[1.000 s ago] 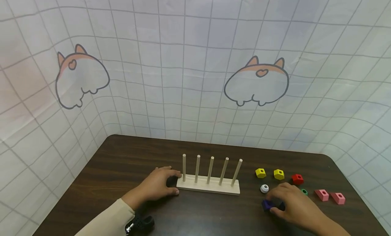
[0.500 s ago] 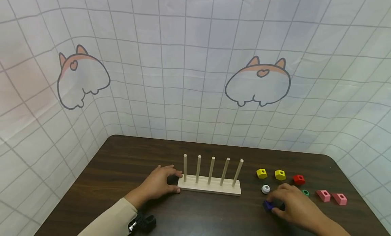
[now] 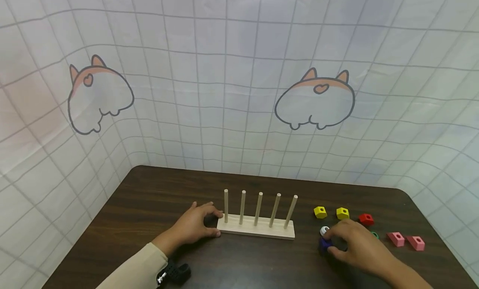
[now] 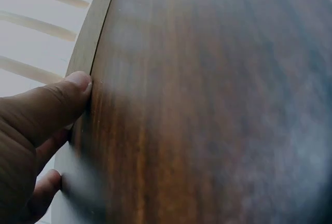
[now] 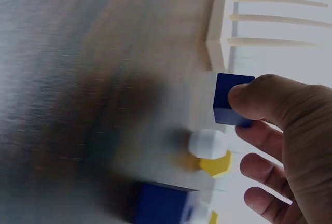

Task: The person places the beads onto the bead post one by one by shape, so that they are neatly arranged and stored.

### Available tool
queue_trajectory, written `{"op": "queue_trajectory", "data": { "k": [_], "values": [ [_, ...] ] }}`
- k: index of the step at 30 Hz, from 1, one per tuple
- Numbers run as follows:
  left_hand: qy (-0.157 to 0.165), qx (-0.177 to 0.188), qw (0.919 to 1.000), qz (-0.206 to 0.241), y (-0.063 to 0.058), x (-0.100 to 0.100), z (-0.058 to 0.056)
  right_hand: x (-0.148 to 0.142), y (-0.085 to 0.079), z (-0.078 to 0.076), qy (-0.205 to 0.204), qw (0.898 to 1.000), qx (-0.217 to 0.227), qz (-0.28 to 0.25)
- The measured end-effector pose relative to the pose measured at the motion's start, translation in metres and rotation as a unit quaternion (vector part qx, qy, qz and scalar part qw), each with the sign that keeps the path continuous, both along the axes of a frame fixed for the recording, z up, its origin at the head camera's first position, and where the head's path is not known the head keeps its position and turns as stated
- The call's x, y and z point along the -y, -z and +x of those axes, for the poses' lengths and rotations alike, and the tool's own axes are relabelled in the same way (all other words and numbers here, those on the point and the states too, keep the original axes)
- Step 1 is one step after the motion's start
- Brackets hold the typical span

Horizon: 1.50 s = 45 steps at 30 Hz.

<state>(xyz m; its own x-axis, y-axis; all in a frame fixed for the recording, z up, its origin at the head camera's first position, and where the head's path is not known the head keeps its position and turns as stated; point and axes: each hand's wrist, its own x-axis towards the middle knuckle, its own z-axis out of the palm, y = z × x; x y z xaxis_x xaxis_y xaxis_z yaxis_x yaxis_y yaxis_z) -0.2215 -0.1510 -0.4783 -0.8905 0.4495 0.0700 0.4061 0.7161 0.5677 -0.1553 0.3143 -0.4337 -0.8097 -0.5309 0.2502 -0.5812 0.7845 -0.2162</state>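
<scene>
A pale wooden peg stand [image 3: 254, 228], with several upright pegs along its base, sits mid-table in the head view. My left hand [image 3: 192, 226] grips its left end, thumb at the front corner and index finger at the back corner. Off to the right, my right hand [image 3: 361, 243] pinches a dark blue block [image 5: 223, 90] between thumb and index finger; the right wrist view has it raised off the table. Its remaining fingers are loosely bent. A second dark blue block [image 5: 161, 203] lies on the table below that hand, hidden by it in the head view.
Beyond the pinched block is a white bead [image 3: 324, 230]. Two yellow blocks [image 3: 320, 212] and a red block [image 3: 366, 219] lie farther back. A green ring-shaped piece [image 3: 375, 235] is partly covered by the right hand. Two pink blocks [image 3: 396, 239] lie at the right.
My right hand has picked up the dark blue block and shifted slightly away from me and left, so the block now overlaps the white bead. The left hand and peg stand stay put.
</scene>
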Motion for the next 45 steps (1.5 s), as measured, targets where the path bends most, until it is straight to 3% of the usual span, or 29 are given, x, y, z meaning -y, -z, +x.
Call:
{"op": "queue_trajectory", "data": {
  "k": [6,13,18,30,45],
  "values": [
    [-0.011,0.019,0.9997,0.010,0.002,0.001,0.000,0.008,-0.016,-0.002,0.022,0.999,-0.013,-0.033],
    [-0.003,0.028,0.9993,0.026,0.002,0.001,0.000,0.012,-0.030,-0.009,0.008,0.997,-0.064,-0.047],
    [0.004,0.024,0.9991,0.036,0.004,0.001,0.000,0.015,-0.042,-0.013,0.011,0.996,-0.074,-0.057],
    [0.006,0.010,0.9994,0.033,0.006,0.003,-0.001,0.032,-0.072,-0.024,-0.049,0.988,-0.093,-0.115],
    [0.004,0.020,0.9990,0.041,0.007,0.004,-0.001,0.058,-0.096,-0.032,-0.039,0.990,-0.046,-0.126]
  ]
}}
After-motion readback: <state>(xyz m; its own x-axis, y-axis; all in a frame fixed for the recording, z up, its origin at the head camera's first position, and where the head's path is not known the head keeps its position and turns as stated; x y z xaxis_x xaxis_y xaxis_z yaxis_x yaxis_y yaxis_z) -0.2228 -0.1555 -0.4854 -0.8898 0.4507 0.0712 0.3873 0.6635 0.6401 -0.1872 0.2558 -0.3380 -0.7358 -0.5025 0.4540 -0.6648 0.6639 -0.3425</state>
